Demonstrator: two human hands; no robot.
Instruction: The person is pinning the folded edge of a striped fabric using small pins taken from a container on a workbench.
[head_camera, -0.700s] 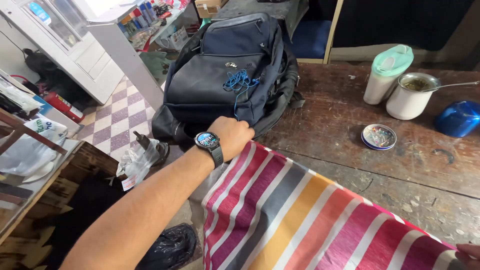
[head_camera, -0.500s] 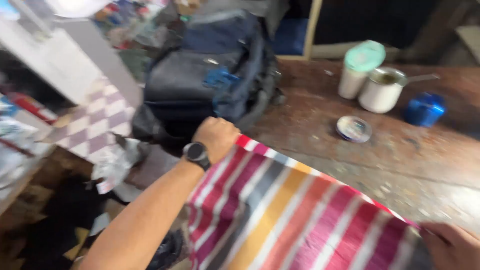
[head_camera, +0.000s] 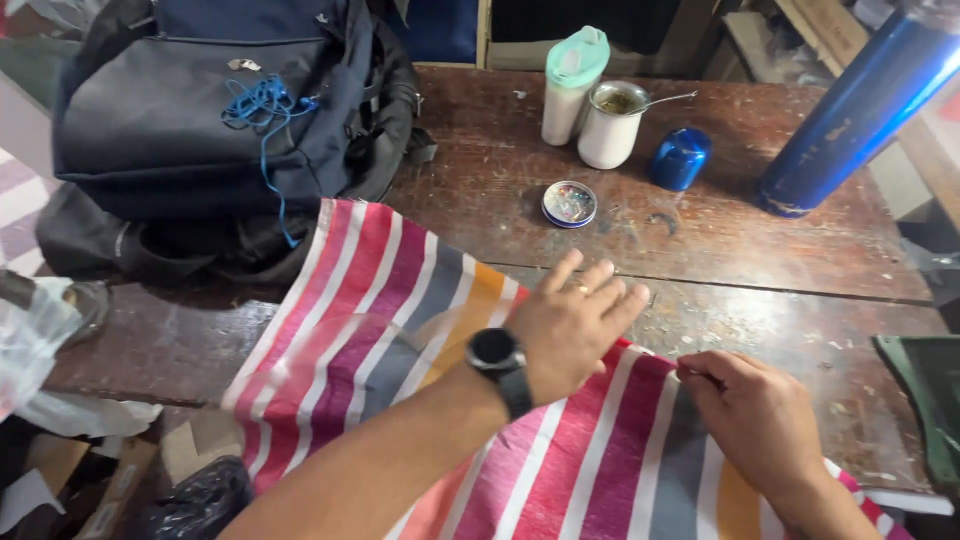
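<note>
Left hand: the left hand (head_camera: 572, 325) lies flat, palm down, fingers (head_camera: 612, 290) stretched and together, pressing on the cloth (head_camera: 380, 330); it grasps nothing. A ring shows on one finger.
Watch: a black watch (head_camera: 497, 352) sits on the left wrist, face up.
Right hand: the right hand (head_camera: 752, 420) rests on the cloth just right of the left hand, fingers curled, pinching the cloth's upper edge between thumb and fingertips.
Cloth: striped in pink, magenta, white, grey and orange, spread on the table (head_camera: 800, 260), its left corner reaching up to touch the backpack (head_camera: 200, 110); its lower part hangs over the near table edge.
Table: dark, worn wood, scratched.
Backpack: dark navy, lying at the table's far left, with a blue cord (head_camera: 262, 105) tangled on top.
Tin: a small round tin (head_camera: 569, 204) beyond the left hand, apart from the cloth.
Mug: a white mug (head_camera: 612, 128) with a spoon handle sticking out, touching a white bottle (head_camera: 570, 85) with a mint-green lid.
Cap: a small blue cup (head_camera: 680, 158) just right of the mug.
Flask: a tall blue flask (head_camera: 850, 110) at far right, looming near the camera.
</note>
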